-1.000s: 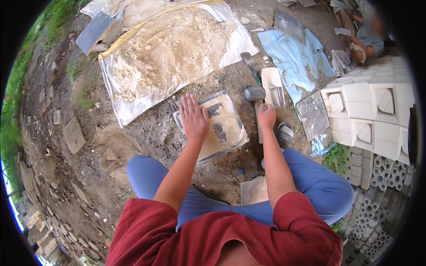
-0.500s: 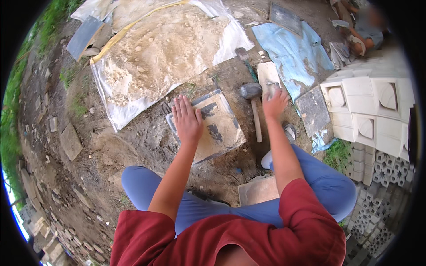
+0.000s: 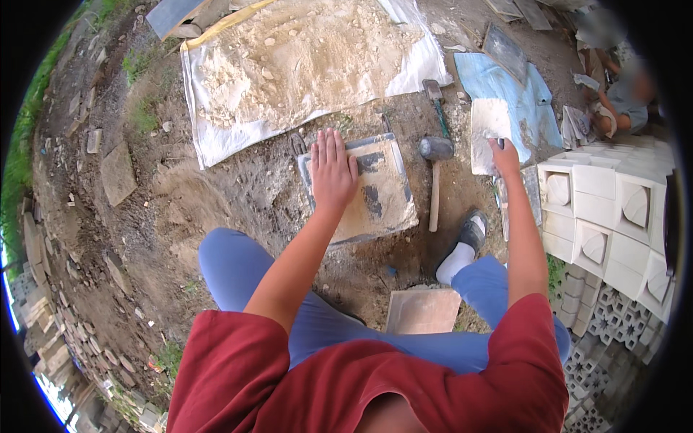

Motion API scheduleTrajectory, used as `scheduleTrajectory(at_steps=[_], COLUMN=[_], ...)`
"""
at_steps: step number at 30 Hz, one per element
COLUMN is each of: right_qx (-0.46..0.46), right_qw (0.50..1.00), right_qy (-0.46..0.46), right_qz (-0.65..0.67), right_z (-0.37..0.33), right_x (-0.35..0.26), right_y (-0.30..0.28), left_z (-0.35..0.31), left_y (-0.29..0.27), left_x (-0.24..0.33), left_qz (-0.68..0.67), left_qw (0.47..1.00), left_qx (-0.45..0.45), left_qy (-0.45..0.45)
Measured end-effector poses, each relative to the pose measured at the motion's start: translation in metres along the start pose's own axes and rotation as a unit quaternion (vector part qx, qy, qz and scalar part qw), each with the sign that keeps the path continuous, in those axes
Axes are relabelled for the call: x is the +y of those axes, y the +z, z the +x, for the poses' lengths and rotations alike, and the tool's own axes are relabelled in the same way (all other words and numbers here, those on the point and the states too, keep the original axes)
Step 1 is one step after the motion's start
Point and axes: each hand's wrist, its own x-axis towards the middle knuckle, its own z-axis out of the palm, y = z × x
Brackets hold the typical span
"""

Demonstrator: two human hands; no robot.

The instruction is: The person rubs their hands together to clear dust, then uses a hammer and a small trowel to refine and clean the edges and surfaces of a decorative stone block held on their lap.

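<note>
My left hand [image 3: 333, 167] lies flat, fingers stretched out, over the left side of a square mould [image 3: 393, 191] with a dark rim. Sandy material covers most of the mould, with dark patches showing through. My right hand [image 3: 507, 157] is closed around a dark-handled tool [image 3: 501, 143], whose handle end shows above the fist. A narrow pale strip below the hand may be its blade; my hand hides where they join. Behind that hand is a pale, dusty board [image 3: 489, 123]. Between my hands, a mallet [image 3: 437, 149] with a dark head and wooden handle rests on the dirt.
A white sheet [image 3: 216, 141] heaped with sandy powder [image 3: 303, 61] spreads beyond the mould. A green-handled tool [image 3: 435, 97] lies near a blue sheet [image 3: 538, 94]. White moulded blocks [image 3: 592, 191] are stacked at right, below another person [image 3: 621, 101]. A tile [image 3: 422, 312] lies near my legs.
My right hand has lifted back from the pale board and now grips the dark-handled tool. My left hand stays flat on the mould. The view has shifted, moving the scene rightward.
</note>
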Motion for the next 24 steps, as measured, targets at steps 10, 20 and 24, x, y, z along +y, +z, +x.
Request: scheduleTrajectory(at_steps=[10,20,24], right_qx=[-0.068,-0.119,0.016], right_qw=[0.995,0.817,0.867], right_qy=[-0.067,0.373,0.302], right_qz=[0.014,0.423,0.395], right_z=[-0.189,-0.345,-0.354], right_x=[-0.08,-0.131,-0.122], right_y=[-0.038,0.027,0.048], left_z=[0.012,0.009,0.01], left_y=[0.004,0.001,0.002], left_x=[-0.052,-0.064,-0.072], left_qz=[0.019,-0.027,-0.007], left_qw=[0.997,0.998,0.998], left_qx=[0.039,0.042,0.041], left_qy=[0.056,0.046,0.05])
